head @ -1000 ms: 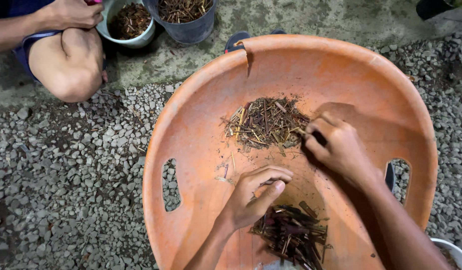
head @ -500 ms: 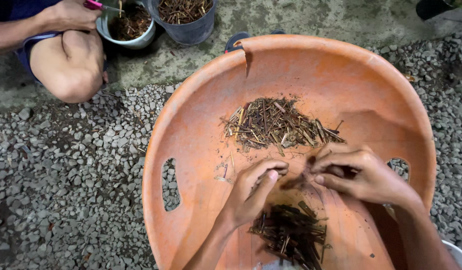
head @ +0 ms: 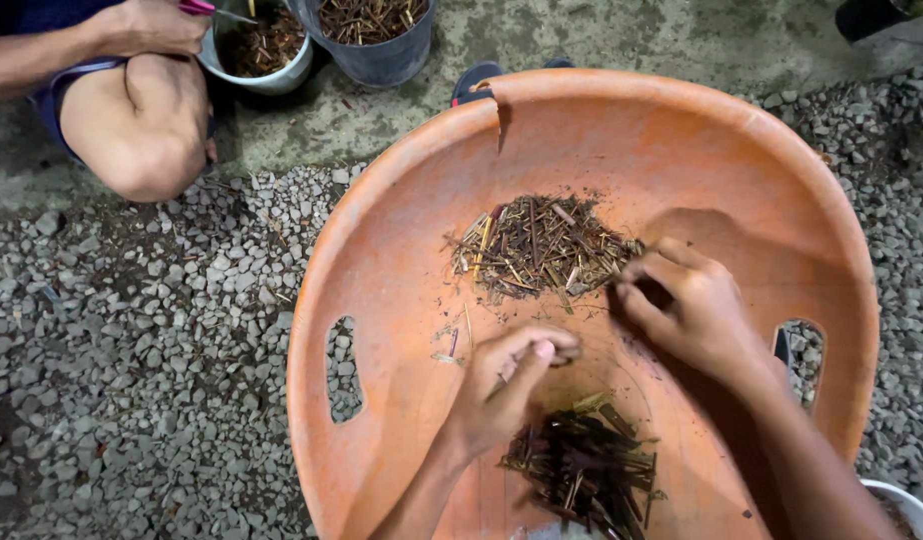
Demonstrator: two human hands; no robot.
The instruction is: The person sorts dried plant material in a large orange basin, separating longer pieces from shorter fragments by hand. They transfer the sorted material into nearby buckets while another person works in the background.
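Observation:
A wide orange plastic shell (head: 401, 230) lies on gravel and holds two heaps of cut twigs. The pale, thin heap (head: 536, 248) sits near its middle. A darker, thicker heap (head: 581, 465) lies at the near edge. My left hand (head: 506, 385) hovers between the heaps, thumb and forefinger pinched on a small dark twig piece (head: 569, 352). My right hand (head: 696, 315) rests at the right edge of the pale heap, its fingertips curled among the twigs. Whether those fingers grip one is not visible.
Another person crouches at the top left, knee (head: 146, 130) bent, a hand (head: 156, 25) with a pink-handled tool over a white bowl (head: 266, 70) of twigs. A grey bucket (head: 376, 50) of twigs stands beside it. A white rim (head: 906, 505) shows at the bottom right.
My right hand left the pale heap, met my left hand at the shell's middle, then went back to the heap's right edge. My left hand stayed in place, still pinched.

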